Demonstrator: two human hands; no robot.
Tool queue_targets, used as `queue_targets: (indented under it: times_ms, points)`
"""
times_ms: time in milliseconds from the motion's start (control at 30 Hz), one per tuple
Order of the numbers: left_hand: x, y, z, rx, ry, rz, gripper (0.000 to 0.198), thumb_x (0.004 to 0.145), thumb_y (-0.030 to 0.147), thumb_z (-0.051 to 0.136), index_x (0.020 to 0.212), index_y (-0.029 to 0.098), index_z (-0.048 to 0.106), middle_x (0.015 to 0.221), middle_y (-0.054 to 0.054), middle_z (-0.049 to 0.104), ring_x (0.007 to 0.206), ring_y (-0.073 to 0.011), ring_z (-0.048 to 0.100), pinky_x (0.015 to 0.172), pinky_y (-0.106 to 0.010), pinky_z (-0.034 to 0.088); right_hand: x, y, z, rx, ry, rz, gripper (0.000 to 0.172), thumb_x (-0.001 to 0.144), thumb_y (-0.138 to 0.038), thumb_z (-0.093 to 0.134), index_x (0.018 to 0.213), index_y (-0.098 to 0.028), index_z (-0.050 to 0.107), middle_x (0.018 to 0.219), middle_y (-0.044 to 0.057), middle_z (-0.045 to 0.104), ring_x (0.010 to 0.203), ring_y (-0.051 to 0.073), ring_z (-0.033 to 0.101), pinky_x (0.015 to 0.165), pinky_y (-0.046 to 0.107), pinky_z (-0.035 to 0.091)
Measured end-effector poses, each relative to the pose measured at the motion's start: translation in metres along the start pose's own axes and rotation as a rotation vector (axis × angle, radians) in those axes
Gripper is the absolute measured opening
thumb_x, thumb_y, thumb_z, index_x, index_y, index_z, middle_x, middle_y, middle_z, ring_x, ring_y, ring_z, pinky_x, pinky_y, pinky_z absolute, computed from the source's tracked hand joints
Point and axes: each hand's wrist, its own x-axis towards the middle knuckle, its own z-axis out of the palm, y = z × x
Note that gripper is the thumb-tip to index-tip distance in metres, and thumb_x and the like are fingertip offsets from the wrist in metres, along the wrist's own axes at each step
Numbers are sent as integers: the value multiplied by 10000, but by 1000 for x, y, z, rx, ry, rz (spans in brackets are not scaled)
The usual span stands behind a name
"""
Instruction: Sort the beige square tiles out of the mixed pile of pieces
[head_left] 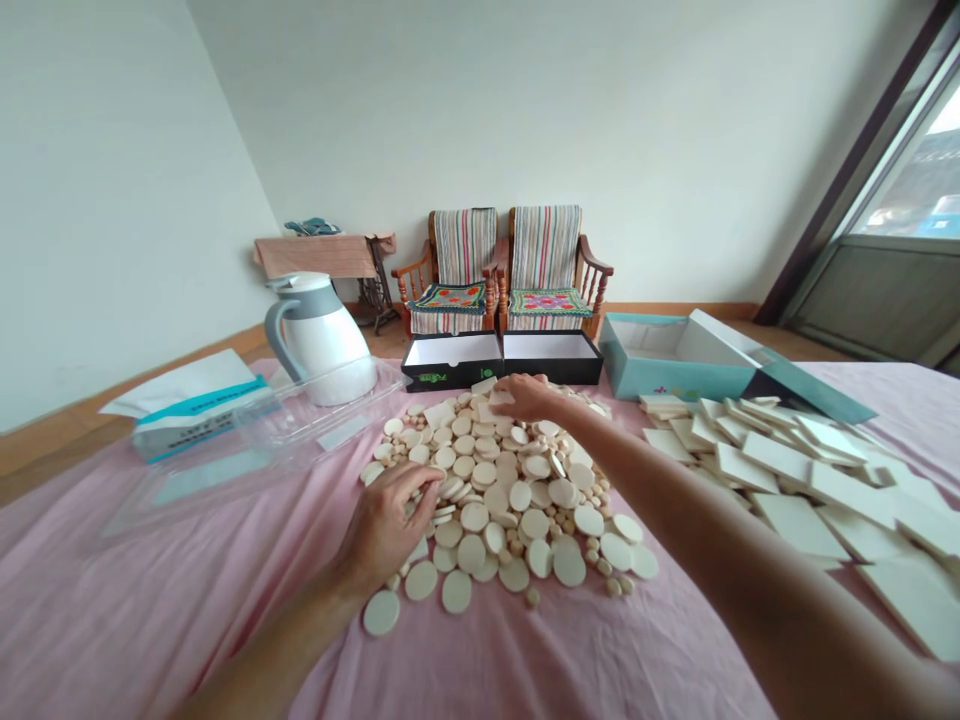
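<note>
A wide heap of pale round wooden discs [474,517], mixed with small wooden beads [613,587], lies in front of me on the pink cloth. At the heap's near left edge rests my left hand [394,520], its fingers curled together against the discs; what lies inside them is hidden. My right hand [527,396] reaches across to the far side, fingers bent down over a thin pale wooden tile [496,412] and closed at its edge. Another square tile [439,415] lies on the discs to the left of it.
Two black open boxes [453,376] [553,372] stand behind the heap. A light-blue box [675,376] and a pile of rectangular wooden tiles [780,460] are at right. Left are a white jug [326,345], a clear plastic tray [262,430] and a tissue pack [196,420].
</note>
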Motion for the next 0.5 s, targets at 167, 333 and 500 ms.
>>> queue_targets:
  times_ms: [167,333,500]
  points:
    - [0,-1,-1,-3,15,3,175,883,235,493,897,200,664,879,-47,696,837,-173,642,746,-265,501,-36,5,-3,84,280,0,497,804,-431,585,1239,-194,541,1163,126,594,1067,275,542,882,400,382]
    - [-1,-1,-1,-18,10,-19,160,878,224,502,916,199,655,890,-44,688,851,-172,639,762,-265,495,-112,50,-15,-12,423,128,459,817,-455,543,1205,-210,550,1122,123,599,1037,293,544,869,430,382]
    - [2,1,2,-35,60,-70,187,870,248,505,980,187,643,968,-67,676,885,-186,636,814,-304,504,-187,122,-33,-273,410,383,437,810,-504,496,1130,-219,583,1089,174,589,989,390,541,825,558,365]
